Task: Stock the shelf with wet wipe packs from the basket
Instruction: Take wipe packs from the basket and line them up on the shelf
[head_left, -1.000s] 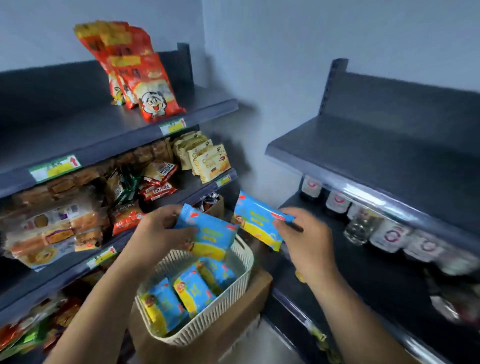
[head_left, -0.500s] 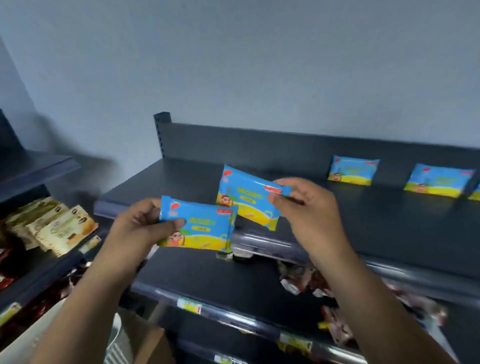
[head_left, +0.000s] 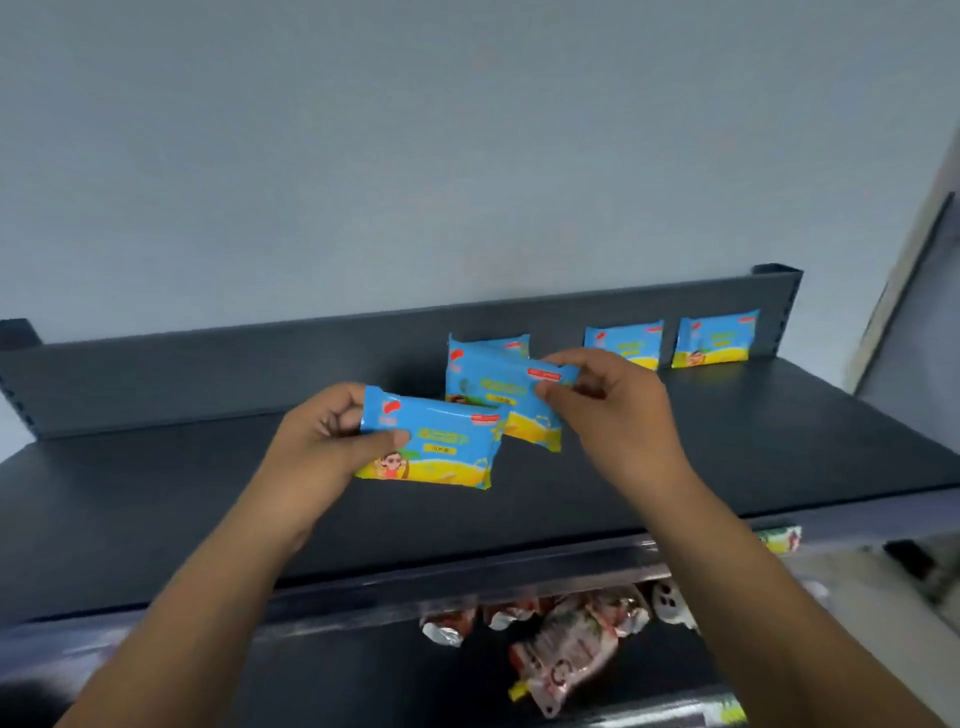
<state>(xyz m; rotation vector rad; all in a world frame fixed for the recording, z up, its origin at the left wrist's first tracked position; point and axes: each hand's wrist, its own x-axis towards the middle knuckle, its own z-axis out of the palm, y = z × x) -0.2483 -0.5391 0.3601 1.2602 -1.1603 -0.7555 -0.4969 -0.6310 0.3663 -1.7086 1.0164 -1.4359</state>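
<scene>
Two wet wipe packs are in the air above the dark top shelf (head_left: 727, 457), near the centre of the frame. The nearer pack (head_left: 436, 447) is pinched at its left end by the left hand (head_left: 322, 447), thumb across the printed face and fingers behind, so the label stays facing forward and upright, probably so it can be stood on its long edge. The farther pack (head_left: 498, 395) is gripped at its right end by the right hand (head_left: 618, 415), thumb and fingertips closed on the sealed edge; it is held higher and deeper over the shelf, partly behind the nearer pack.

Three packs already stand against the shelf's back panel (head_left: 208, 374): one (head_left: 491, 345) just behind the farther held pack, and two more, (head_left: 623, 343) and (head_left: 717, 338), toward the upper right. They lean on the panel face-out, spaced apart in a row, which suggests the held packs are meant to continue that row leftward, where the shelf is bare.

The basket is out of view. Below the shelf's front lip, at lower centre, lie crinkly red-and-white snack packets (head_left: 566, 649) on a lower shelf.
</scene>
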